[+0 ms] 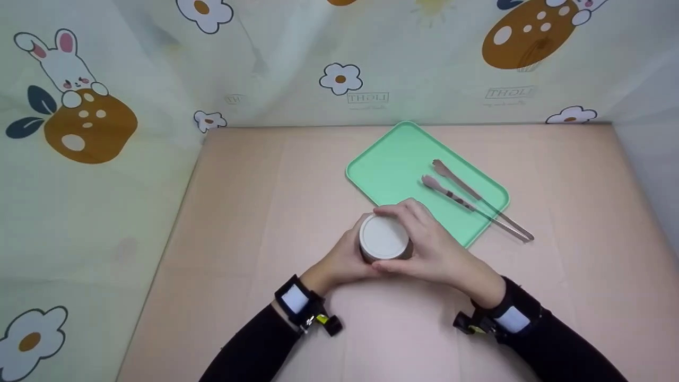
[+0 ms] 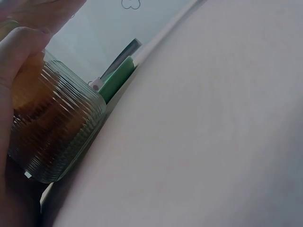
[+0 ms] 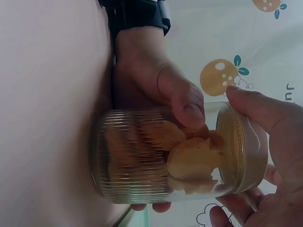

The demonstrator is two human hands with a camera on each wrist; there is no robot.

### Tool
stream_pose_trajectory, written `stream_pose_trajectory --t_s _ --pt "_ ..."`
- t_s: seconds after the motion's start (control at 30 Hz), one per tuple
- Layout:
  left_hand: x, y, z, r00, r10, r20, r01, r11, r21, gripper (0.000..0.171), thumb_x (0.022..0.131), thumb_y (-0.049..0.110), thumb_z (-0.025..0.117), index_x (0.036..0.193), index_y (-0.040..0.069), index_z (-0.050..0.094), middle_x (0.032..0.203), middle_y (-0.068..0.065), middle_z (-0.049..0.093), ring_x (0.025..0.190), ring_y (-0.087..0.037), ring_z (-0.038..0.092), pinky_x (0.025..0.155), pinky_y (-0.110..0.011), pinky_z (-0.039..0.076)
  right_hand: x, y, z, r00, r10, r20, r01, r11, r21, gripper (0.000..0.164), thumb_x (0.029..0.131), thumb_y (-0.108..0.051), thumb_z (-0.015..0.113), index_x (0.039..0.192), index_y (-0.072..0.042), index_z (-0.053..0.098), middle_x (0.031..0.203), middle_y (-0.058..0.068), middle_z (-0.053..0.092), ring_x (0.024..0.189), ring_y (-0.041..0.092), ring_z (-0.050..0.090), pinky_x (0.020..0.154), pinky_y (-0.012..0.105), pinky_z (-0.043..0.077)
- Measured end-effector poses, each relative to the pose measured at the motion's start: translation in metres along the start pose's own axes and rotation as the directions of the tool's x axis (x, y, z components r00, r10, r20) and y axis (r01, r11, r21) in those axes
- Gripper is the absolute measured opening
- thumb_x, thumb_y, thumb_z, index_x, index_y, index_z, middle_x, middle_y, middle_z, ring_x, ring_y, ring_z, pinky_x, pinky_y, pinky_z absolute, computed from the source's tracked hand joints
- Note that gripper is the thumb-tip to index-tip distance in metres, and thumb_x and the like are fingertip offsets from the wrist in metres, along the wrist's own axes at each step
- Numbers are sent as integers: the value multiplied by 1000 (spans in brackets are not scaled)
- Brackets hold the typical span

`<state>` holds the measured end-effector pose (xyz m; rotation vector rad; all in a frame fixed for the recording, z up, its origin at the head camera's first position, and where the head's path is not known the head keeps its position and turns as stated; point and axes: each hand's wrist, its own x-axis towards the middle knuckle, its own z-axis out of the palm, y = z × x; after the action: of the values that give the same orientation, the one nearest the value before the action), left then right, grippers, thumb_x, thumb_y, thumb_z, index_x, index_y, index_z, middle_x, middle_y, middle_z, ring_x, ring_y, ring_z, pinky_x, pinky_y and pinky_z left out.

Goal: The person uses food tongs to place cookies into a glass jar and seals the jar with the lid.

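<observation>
A ribbed glass jar point(image 3: 137, 161) with a pale round lid point(image 1: 384, 237) stands upright on the table, in front of the green tray point(image 1: 392, 159). Yellowish-brown pieces point(image 3: 191, 163), like biscuits or crisps, show through its glass. My left hand point(image 1: 353, 254) grips the jar's body, its thumb lying along the glass in the right wrist view. Around the lid curl the thumb and fingers of my right hand point(image 1: 432, 244). In the left wrist view the ribbed jar point(image 2: 61, 118) fills the left side, partly covered by fingers.
Metal tongs point(image 1: 477, 199) lie spread across the tray's right part, their joined end reaching past its edge onto the table point(image 1: 238, 223). A patterned cloth point(image 1: 276, 63) with flowers and rabbits hangs behind the table and along the left side.
</observation>
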<state>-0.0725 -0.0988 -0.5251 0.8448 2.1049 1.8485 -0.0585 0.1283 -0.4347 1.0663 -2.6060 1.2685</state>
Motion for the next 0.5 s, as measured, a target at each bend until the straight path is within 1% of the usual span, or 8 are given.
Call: stream_pose_trajectory --t_s 0.1,0.23,0.37,0.5 --pt "0 0 0 1000 7 -2 -7 1000 8 93 76 13 95 156 9 46 148 -7 63 138 -23 59 122 -44 43 1 -1 -1 1000 8 21 -8 1000 8 82 85 -49 94 151 -17 58 133 0 57 126 16 55 107 43 51" --pt "0 0 -1 1000 8 -5 -8 1000 21 94 75 12 96 155 10 47 147 -6 63 137 -22 59 122 -44 43 1 -1 -4 999 2 44 -2 1000 9 82 86 -50 94 151 -16 58 134 -1 56 127 15 54 108 42 50" --pt "0 0 -3 1000 6 14 -6 1000 19 96 75 12 96 156 13 45 149 -4 61 138 -22 58 123 -44 43 1 2 -7 998 -41 57 42 999 -10 82 88 -49 92 153 -14 56 135 0 57 128 16 54 108 41 50" --pt "0 7 -8 998 8 66 -10 999 30 104 77 23 99 161 20 38 155 0 57 142 -21 54 124 -46 40 0 6 -14 992 -99 83 102 994 -33 85 91 -50 89 157 -12 51 145 1 57 136 18 53 113 40 48"
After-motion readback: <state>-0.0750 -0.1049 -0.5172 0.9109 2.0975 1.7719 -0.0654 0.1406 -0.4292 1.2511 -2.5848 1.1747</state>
